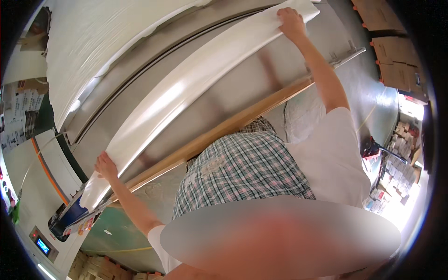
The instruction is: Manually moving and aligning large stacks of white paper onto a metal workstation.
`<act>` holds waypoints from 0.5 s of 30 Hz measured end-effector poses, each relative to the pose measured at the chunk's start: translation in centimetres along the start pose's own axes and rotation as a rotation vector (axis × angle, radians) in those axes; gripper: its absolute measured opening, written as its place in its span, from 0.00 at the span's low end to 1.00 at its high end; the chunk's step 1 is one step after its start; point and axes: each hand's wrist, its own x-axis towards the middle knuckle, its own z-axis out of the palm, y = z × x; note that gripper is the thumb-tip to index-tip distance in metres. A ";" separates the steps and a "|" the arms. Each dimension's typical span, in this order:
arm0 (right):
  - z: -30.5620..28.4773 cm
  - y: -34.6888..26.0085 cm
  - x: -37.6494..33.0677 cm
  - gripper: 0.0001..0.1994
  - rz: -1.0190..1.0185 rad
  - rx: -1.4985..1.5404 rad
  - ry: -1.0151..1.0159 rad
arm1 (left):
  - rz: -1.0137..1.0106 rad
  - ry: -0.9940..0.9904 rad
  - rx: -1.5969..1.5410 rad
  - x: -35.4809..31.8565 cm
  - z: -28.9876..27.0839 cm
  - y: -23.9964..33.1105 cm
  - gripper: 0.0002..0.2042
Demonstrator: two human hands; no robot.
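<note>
A long, glossy white strip of sheet material (pixel 186 88), perhaps plastic film, stretches diagonally over a grey metal table (pixel 205 112). At its near left end my left hand (pixel 107 166) has its fingers closed over the strip. My right hand (pixel 292 24) grips the far right end, arm stretched out and fingers bent over the edge. Between the hands the strip lies smooth, with bright reflections. A checked apron (pixel 247 163) covers my front, close against the table's wooden front edge (pixel 219 123).
A big white sheet (pixel 121 32) spreads behind a dark-slotted metal rail (pixel 144 70). On the left stands a white machine with a small lit display (pixel 43 246); a dark blue item (pixel 72 212) lies near the strip's left end. Cardboard boxes (pixel 396 56) are stacked at the right.
</note>
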 end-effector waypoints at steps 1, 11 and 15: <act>0.2 1.5 0.5 0.19 0.051 -0.032 -0.023 | -0.009 -0.014 0.003 0.1 -0.2 -0.2 0.27; 3.5 17.6 5.5 0.16 0.357 -0.212 0.118 | 0.006 -0.036 0.069 -0.1 -0.2 0.6 0.28; 8.2 25.2 7.7 0.15 0.617 -0.039 0.227 | 0.164 -0.026 -0.025 -0.8 0.4 4.3 0.25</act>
